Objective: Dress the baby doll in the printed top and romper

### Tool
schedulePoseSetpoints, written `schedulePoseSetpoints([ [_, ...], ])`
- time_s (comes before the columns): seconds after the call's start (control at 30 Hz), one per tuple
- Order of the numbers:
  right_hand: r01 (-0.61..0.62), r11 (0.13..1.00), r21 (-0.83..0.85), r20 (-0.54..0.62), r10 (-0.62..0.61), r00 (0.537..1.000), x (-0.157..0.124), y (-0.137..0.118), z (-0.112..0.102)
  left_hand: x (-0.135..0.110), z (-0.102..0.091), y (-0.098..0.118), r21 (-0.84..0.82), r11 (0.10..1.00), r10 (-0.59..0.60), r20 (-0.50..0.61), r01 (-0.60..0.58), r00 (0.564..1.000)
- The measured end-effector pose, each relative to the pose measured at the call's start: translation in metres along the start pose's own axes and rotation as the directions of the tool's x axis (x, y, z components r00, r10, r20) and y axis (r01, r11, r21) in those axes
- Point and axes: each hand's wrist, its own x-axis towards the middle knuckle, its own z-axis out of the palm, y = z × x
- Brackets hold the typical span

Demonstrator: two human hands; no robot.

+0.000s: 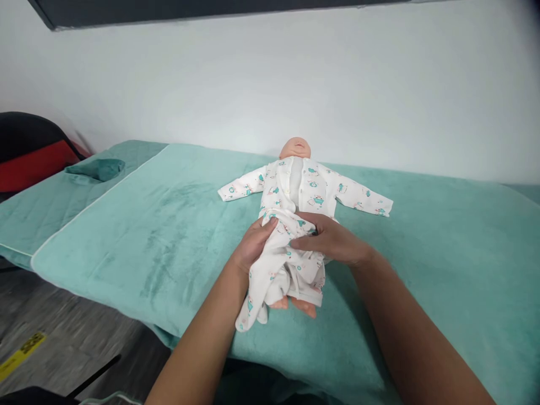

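A baby doll (295, 147) lies on its back, its head toward the wall and its arms spread in long sleeves. It wears a white printed jacket (318, 188), parted down the chest over a pale layer. Over the doll's lower body, my left hand (255, 242) and my right hand (327, 239) grip a matching pair of baby pants (280, 264) by the bunched upper part, one hand at each side. One closed-ended leg dangles at the lower left. Below the cloth, the doll's bare feet (304, 307) poke out. Folds hide most of its legs.
A teal plush cover (442, 270) spreads over the bed against a white wall (253, 84). At the left is a padded section with a face hole (99, 169), and beyond it a black and red chair (34, 154). Yellow tape (21, 354) marks the floor.
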Motion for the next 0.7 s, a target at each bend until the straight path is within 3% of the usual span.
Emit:
schedulePoseSetpoints([
  [0.07,0.028,0.995,0.099,-0.062,-0.022,0.998,0.002,0.002,0.001,0.001,-0.001,0.000,-0.012,1.000,-0.005,0.020,0.005,1.000],
  [0.2,0.101,0.928,0.360,-0.174,-0.039,0.984,0.007,0.008,0.001,0.002,-0.006,0.000,-0.001,1.000,-0.029,0.171,0.030,0.985],
  [0.33,0.134,0.856,0.499,-0.171,-0.055,0.984,0.008,0.010,-0.001,0.003,-0.008,0.005,0.117,0.987,-0.140,0.300,0.109,0.944],
  [0.6,0.112,0.884,0.454,-0.164,-0.041,0.986,0.000,0.019,-0.010,0.006,-0.011,0.007,0.152,0.981,-0.155,0.245,0.120,0.957],
  [0.7,0.030,0.950,0.312,-0.034,-0.020,0.999,-0.004,0.016,-0.015,0.004,-0.011,0.004,0.096,0.990,-0.119,0.204,0.101,0.972],
])
